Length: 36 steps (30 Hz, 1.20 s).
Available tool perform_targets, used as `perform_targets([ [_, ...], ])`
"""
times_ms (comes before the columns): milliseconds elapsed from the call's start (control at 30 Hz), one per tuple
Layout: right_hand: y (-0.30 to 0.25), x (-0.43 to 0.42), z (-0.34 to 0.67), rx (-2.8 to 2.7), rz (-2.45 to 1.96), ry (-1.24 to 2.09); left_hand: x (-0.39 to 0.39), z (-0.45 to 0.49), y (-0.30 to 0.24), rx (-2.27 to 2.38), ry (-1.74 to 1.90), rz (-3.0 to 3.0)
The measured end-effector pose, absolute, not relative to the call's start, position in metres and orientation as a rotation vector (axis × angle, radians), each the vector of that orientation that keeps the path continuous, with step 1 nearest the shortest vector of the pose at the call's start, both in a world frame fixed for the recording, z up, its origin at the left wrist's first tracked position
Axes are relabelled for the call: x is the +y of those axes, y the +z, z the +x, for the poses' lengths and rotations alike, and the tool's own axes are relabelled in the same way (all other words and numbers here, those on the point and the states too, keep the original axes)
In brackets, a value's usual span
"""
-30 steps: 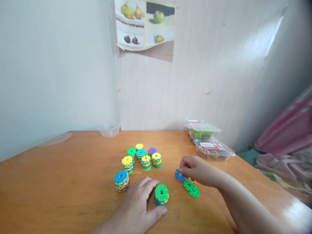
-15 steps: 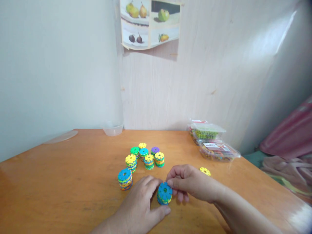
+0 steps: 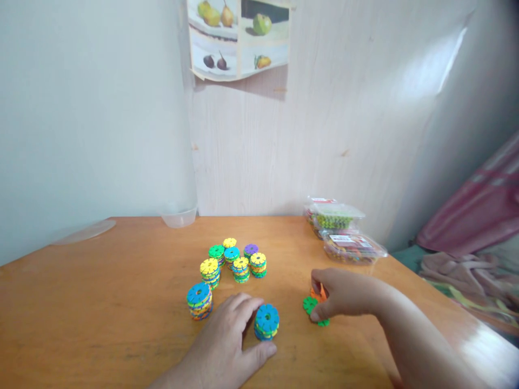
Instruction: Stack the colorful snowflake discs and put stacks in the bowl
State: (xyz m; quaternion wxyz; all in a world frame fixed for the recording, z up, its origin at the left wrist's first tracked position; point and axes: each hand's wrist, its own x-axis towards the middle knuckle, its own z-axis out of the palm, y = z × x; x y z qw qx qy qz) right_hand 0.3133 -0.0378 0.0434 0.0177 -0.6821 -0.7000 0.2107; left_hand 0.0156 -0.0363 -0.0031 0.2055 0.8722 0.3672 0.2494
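Note:
Near the table's front, a short stack of plastic snowflake discs (image 3: 266, 320) has a blue disc on top. My left hand (image 3: 231, 337) lies beside this stack, thumb and index finger spread around its left side. To the right, my right hand (image 3: 344, 294) reaches down over loose discs, its thumb at a green disc (image 3: 310, 305) and its index finger by an orange disc (image 3: 319, 295). A gap shows between that thumb and index finger; the other fingers are hidden. Left of my left hand stands a taller blue-topped stack (image 3: 199, 301).
Several disc stacks, including a yellow-topped one (image 3: 210, 273) and a purple-topped one (image 3: 251, 250), stand mid-table. Clear plastic boxes (image 3: 354, 247) sit at the back right. A translucent bowl (image 3: 179, 217) and a flat lid (image 3: 85, 232) lie at the back left.
My right hand has left the blue-topped stack and moved right to the loose discs. My left hand stays by the stack. The view has turned slightly right.

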Motion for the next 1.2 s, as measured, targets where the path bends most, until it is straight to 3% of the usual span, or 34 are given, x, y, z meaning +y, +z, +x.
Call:
perform_targets([
  [633,0.035,-0.026,0.283,-2.069,-1.872,0.395,-0.039,0.017,0.001,1.047,0.694,2.442],
  [700,0.036,-0.027,0.278,-1.953,-1.790,0.503,-0.040,0.018,0.003,1.051,0.683,2.436],
  [900,0.039,-0.038,0.251,-1.589,-1.405,1.296,-0.041,0.019,0.007,1.034,0.646,2.419],
  [1200,0.029,-0.042,0.235,-1.714,-1.417,1.298,-0.042,0.020,0.012,1.035,0.622,2.400],
])
